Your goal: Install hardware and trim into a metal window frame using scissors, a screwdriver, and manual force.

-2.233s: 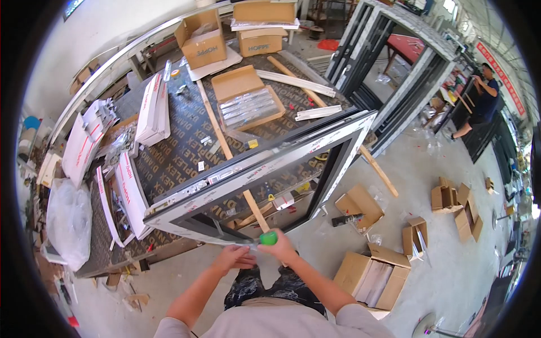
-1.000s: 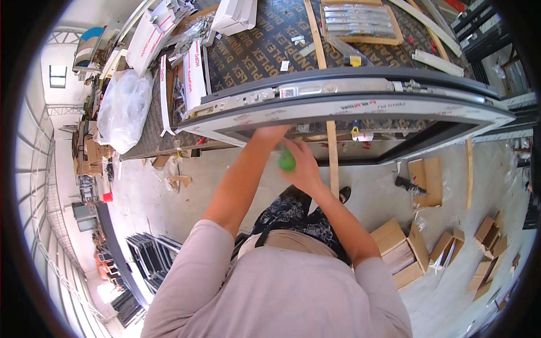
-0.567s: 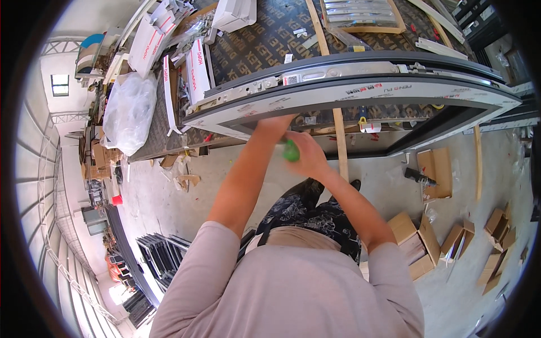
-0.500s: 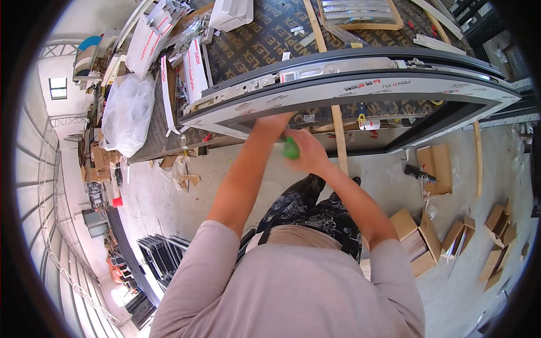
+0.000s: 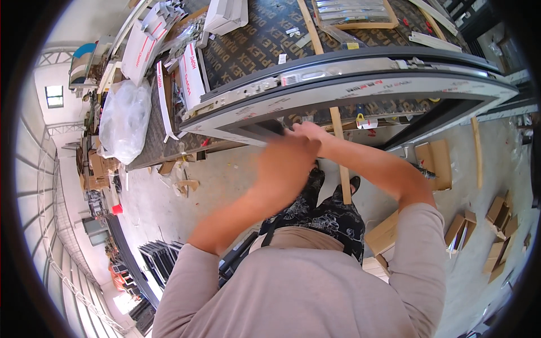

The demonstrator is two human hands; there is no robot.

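Note:
A dark window frame (image 5: 349, 89) with white protective film lies across the workbench, its near side reaching over the edge toward me. Metal hardware strips (image 5: 248, 90) run along its far edge. My left hand (image 5: 287, 163) is smeared by motion in front of the frame's near opening, and its fingers cannot be made out. Just beyond it, my right hand (image 5: 310, 132) is closed at the frame's inner edge, partly covered by the left. Whatever sits between its fingers is hidden. No green handle shows now.
A wooden batten (image 5: 340, 146) passes under the frame and sticks out toward me. At the bench's left hangs a clear plastic bag (image 5: 125, 121) beside white cartons (image 5: 191, 76). Open cardboard boxes (image 5: 459, 231) stand on the floor at right. A shallow wooden tray (image 5: 360, 25) lies at the back.
My left hand has drawn back from the frame toward me. My right hand has moved up to the frame's inner edge, and the green-handled thing it held has gone from sight.

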